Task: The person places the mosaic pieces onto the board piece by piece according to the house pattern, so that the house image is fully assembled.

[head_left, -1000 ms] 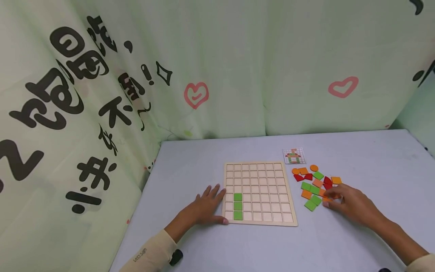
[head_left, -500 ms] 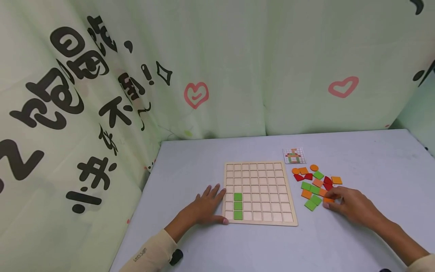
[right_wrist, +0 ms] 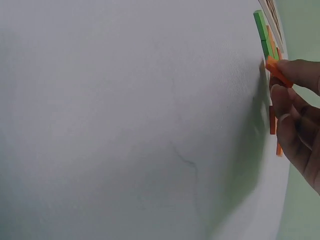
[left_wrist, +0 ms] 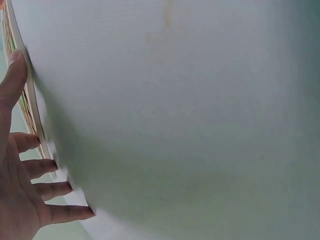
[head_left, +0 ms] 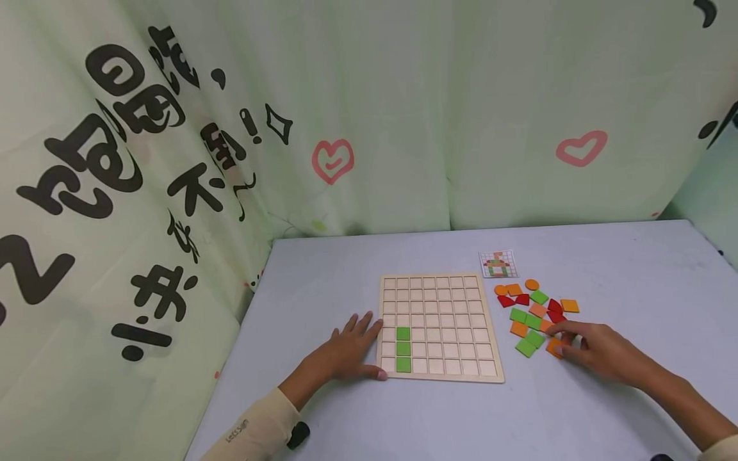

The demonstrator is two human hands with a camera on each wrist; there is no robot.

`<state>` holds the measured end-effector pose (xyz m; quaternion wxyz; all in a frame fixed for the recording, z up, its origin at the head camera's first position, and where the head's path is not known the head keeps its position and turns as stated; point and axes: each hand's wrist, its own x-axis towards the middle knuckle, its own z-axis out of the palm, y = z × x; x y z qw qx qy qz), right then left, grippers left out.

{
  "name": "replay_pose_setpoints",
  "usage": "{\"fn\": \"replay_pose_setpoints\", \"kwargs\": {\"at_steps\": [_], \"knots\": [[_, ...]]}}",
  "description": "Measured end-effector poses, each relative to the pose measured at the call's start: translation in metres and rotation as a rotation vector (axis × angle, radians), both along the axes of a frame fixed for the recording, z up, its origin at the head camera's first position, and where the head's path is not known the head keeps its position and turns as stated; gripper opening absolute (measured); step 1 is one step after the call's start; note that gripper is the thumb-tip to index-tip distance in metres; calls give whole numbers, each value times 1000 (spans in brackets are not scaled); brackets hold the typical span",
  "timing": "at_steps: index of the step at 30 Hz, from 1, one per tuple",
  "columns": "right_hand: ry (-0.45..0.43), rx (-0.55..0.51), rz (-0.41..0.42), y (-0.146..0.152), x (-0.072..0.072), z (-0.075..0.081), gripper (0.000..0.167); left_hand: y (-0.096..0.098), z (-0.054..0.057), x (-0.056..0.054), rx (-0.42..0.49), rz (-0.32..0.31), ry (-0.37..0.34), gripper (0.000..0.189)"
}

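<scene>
My left hand [head_left: 346, 352] lies with fingers spread at the left edge of a wooden grid board [head_left: 444, 380], thumb at its near left corner. Three green square tiles [head_left: 403, 349] fill a short upright column in the board's second column. To the right of the board, my right hand [head_left: 602, 352] pinches an orange tile [head_left: 554, 347] between thumb and finger at the near side of the loose pile. The right wrist view shows this orange tile [right_wrist: 278, 71] tilted, with its thin edge visible. Curled fingers hide part of the pile behind it.
Several loose green tiles [head_left: 525, 347], red curved pieces [head_left: 555, 307], orange squares [head_left: 569, 306] and orange discs [head_left: 532, 284] lie scattered right of the board. A small pattern card [head_left: 498, 264] lies beyond them. A printed curtain [head_left: 392, 128] hangs behind the table.
My right hand has shifted slightly right and toward me. The orange tile at its fingertips has turned and come away from the pile a little. My left hand stays put.
</scene>
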<state>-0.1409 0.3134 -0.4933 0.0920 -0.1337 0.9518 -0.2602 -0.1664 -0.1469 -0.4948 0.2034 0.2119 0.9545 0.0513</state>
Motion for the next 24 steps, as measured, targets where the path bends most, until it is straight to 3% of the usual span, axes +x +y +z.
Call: {"fn": "replay_pose_setpoints", "kwargs": {"at_steps": [11, 18, 24], "knots": [[24, -60, -12, -7, -1, 3, 31, 1, -2, -1, -1, 1, -1, 107], [-47, -120, 10, -17, -1, 6, 34, -1, -4, 0, 12, 4, -7, 108], [-63, -113, 22, -27, -2, 10, 35, -1, -3, -2, 20, 1, -9, 107]]}}
